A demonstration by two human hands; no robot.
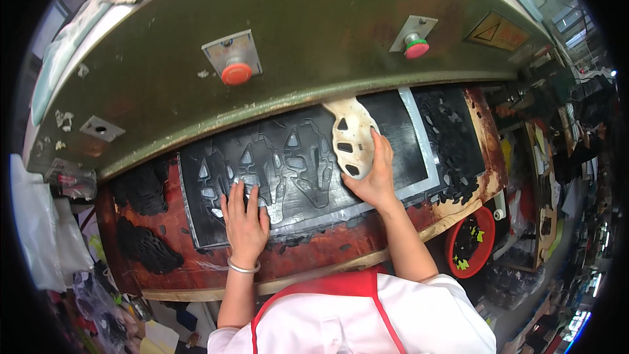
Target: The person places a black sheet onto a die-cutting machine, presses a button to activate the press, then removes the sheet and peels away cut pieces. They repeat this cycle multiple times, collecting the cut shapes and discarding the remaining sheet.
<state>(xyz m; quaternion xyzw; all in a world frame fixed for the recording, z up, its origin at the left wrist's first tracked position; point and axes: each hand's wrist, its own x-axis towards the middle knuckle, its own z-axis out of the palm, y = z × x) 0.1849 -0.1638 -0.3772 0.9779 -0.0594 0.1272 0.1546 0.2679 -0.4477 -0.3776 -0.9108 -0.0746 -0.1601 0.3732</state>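
Note:
A black sheet [401,147] lies on a red-brown worktable below a large green press. Its left and middle parts bear several cut outlines [303,167] with small openings. My left hand [247,233] rests on that cut part, fingers stretched out, a bangle at the wrist. On the right side of the sheet sits a cream cutting die [356,131], wavy-edged with dark holes. My right hand [376,180] grips its right and near edge between thumb and fingers. The die's far end reaches close to the press beam, and its underside is hidden.
Overhead, the green press beam [314,33] carries a red button [236,73] and a pink-and-green button [416,48]. Black piece stacks [147,246] lie at the table's left. Black scraps [449,137] cover the right side. A red basin [483,259] with scraps stands below right.

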